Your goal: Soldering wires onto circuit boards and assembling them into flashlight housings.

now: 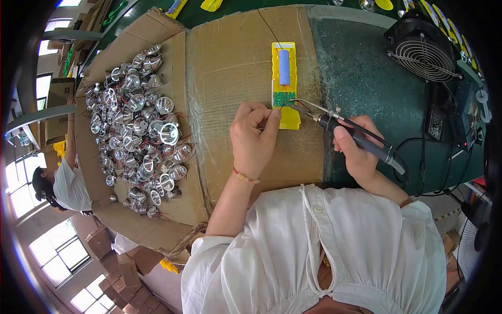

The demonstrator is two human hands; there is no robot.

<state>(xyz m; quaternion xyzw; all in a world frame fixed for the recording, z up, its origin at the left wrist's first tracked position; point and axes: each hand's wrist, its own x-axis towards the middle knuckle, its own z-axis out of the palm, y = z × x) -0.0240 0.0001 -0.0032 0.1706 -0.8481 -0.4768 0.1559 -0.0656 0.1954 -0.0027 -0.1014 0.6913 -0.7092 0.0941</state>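
Note:
A yellow plastic housing (291,119) lies on the cardboard with a blue cylindrical battery (284,68) and a small green circuit board (281,99) in it. My right hand (357,149) is closed round the dark handle of a soldering iron (361,137). The iron's tip, with a thin metal tube beside it, reaches the board's right side. At the board's lower left, my left hand (254,133) pinches with thumb and forefinger; a thin dark wire seems to run from the fingertips to the board, though its held end is hidden.
Left of me, a cardboard box (141,233) holds many silver reflector cups (137,102) with thin wires. A black fan (424,57) with a round grille stands at the back right. Dark cables (423,157) cross the green table (355,57). Another person (70,186) is at far left.

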